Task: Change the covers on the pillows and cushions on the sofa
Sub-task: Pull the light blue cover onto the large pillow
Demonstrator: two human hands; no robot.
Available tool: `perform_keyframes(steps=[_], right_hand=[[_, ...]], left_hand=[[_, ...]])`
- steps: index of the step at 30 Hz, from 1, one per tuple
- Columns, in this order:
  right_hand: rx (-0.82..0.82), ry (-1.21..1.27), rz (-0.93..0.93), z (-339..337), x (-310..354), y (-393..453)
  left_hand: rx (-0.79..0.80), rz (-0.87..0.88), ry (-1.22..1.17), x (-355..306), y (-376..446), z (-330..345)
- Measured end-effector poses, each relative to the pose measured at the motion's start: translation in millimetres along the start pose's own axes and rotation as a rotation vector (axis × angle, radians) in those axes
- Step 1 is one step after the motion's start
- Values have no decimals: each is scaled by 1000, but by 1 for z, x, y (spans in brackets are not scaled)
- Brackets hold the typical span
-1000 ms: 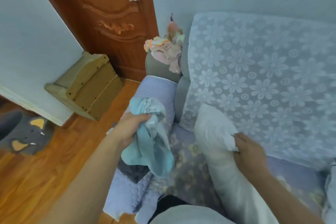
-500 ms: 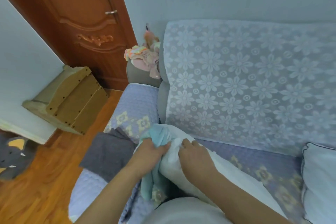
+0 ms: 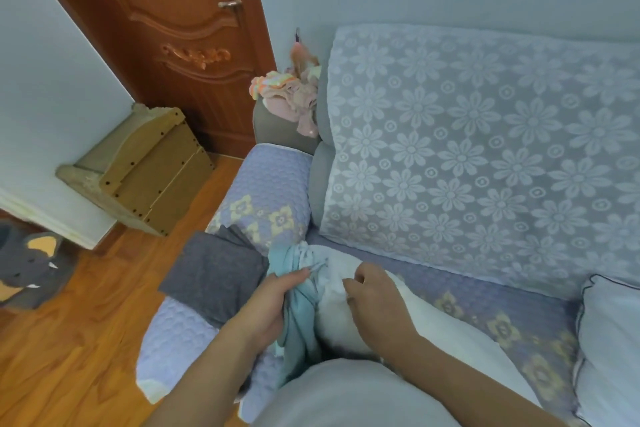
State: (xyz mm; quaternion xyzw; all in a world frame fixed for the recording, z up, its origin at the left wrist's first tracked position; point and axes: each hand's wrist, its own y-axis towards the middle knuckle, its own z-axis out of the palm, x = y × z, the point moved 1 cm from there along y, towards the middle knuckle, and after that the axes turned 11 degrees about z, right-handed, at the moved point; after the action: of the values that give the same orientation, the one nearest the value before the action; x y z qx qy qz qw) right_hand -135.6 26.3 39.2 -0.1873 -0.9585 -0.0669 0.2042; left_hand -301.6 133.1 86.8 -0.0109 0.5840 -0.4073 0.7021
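A long white pillow [image 3: 450, 333] lies across the sofa seat [image 3: 460, 291] towards the left armrest. A light blue cover [image 3: 298, 308] is bunched at the pillow's near-left end. My left hand [image 3: 270, 302] grips this bunched cover from the left. My right hand [image 3: 372, 298] rests on the pillow's end with fingers curled into the white fabric beside the cover. A folded dark grey cloth [image 3: 214, 270] lies on the quilted armrest [image 3: 273, 184]. At the right edge sits a pale cushion [image 3: 609, 350] with dark piping.
A lace flower-pattern throw [image 3: 485, 156] covers the sofa back. Small pink and pastel clothes [image 3: 294, 94] are piled on the sofa's far corner. A wooden shelf unit [image 3: 145, 170] lies on the floor by a brown door [image 3: 180, 38]. A grey animal-shaped mat [image 3: 27, 267] is at left.
My hands came together at the pillow's end; the left hand brought the blue cover from mid-air to the pillow. The grey cloth on the armrest is uncovered now.
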Motion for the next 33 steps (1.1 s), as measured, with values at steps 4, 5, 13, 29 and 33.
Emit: perform_keyframes(steps=[4, 5, 13, 29, 33], right_hand=[[212, 265, 274, 4, 1, 13], [273, 412, 353, 3, 1, 13], [817, 1637, 792, -26, 9, -16], [835, 1659, 1076, -11, -14, -32], [858, 1710, 1033, -17, -14, -35]], left_hand=[[168, 38, 605, -3, -12, 3], [267, 70, 758, -3, -14, 5], [497, 421, 1519, 11, 14, 17], [685, 554, 1367, 32, 30, 1], [722, 968, 1626, 33, 37, 9]])
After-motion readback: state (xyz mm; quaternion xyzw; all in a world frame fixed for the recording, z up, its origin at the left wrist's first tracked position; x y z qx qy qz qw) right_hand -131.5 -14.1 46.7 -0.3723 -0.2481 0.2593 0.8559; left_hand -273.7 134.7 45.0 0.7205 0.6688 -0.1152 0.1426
